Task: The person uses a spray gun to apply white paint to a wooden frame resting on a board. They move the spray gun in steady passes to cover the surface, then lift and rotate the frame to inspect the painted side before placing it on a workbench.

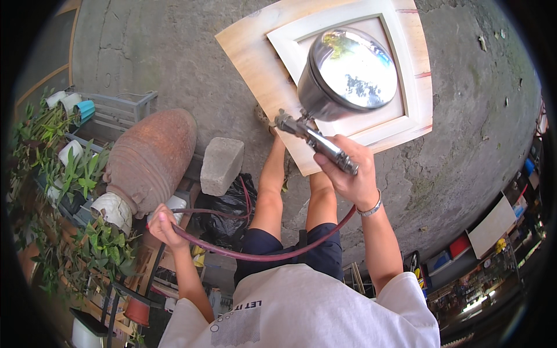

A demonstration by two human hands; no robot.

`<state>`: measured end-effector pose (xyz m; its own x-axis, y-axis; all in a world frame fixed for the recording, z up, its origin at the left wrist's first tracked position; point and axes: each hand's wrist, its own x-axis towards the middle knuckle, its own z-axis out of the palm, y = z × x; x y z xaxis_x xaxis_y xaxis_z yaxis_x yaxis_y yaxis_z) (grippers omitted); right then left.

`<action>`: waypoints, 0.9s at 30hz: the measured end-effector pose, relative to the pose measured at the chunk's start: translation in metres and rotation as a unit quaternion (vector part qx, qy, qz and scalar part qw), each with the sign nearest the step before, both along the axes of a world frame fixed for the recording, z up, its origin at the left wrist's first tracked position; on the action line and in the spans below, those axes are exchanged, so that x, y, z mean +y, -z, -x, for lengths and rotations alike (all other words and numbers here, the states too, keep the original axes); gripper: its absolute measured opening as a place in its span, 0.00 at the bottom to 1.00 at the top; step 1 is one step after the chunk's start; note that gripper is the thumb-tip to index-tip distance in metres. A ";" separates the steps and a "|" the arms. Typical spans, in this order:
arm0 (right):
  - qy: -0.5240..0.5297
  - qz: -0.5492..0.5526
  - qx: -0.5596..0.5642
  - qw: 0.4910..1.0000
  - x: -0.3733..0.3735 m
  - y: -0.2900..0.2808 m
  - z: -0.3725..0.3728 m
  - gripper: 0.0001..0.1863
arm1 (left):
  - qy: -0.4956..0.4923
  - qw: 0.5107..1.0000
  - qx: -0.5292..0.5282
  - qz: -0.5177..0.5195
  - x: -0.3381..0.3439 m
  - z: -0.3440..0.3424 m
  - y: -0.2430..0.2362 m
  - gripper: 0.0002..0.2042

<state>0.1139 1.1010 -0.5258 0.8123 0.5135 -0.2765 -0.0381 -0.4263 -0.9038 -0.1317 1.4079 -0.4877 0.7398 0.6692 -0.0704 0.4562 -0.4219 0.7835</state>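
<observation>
My right hand [352, 172] is closed round the grip of a metal spray gun [325, 149]. Its big shiny cup [355, 72] sits on top and hides part of the panel behind. A dark red air hose [261, 255] runs from near my right wrist in a sagging curve across my shorts to my left hand [165, 226], whose fingers wrap round it. Beyond the gun lies a white framed panel [400, 64] with a recessed middle, resting on a larger pale wooden board [249, 43]. A gap shows between the gun and the panel.
A large brown clay jar [154, 153] lies to the left by potted plants [87, 168] and a grey metal rack [125, 110]. A concrete block [222, 165] stands near a black plastic bag [223, 217]. Cluttered shelves [476, 272] line the right side. Concrete floor [470, 139] surrounds the board.
</observation>
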 end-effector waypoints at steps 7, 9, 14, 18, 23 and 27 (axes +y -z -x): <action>0.127 0.089 -0.092 0.984 -0.031 0.032 -0.042 0.09 | 0.031 0.999 0.011 -0.010 -0.009 -0.014 -0.003 0.22; 0.159 0.105 -0.126 0.974 -0.044 0.040 -0.057 0.11 | 0.042 0.999 0.017 -0.015 -0.012 -0.018 -0.003 0.22; 0.221 0.141 -0.179 0.948 -0.078 0.054 -0.096 0.11 | 0.069 0.997 0.024 -0.021 -0.023 -0.027 -0.002 0.22; 0.275 0.152 -0.204 0.927 -0.105 0.063 -0.126 0.15 | 0.081 0.997 0.011 0.005 -0.034 -0.038 -0.001 0.21; 0.325 0.212 -0.266 0.882 -0.139 0.061 -0.155 0.21 | 0.105 0.994 0.014 0.012 -0.040 -0.044 0.000 0.21; 0.381 0.211 -0.282 0.855 -0.136 0.033 -0.168 0.25 | 0.100 0.995 0.022 0.008 -0.040 -0.044 -0.001 0.21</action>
<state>0.2817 0.9646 -0.5588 0.9318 -0.2731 0.2391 -0.0595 -0.7648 -0.6416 -0.0874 1.3674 -0.4866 0.8541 0.5072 -0.1152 0.3983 -0.4954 0.7719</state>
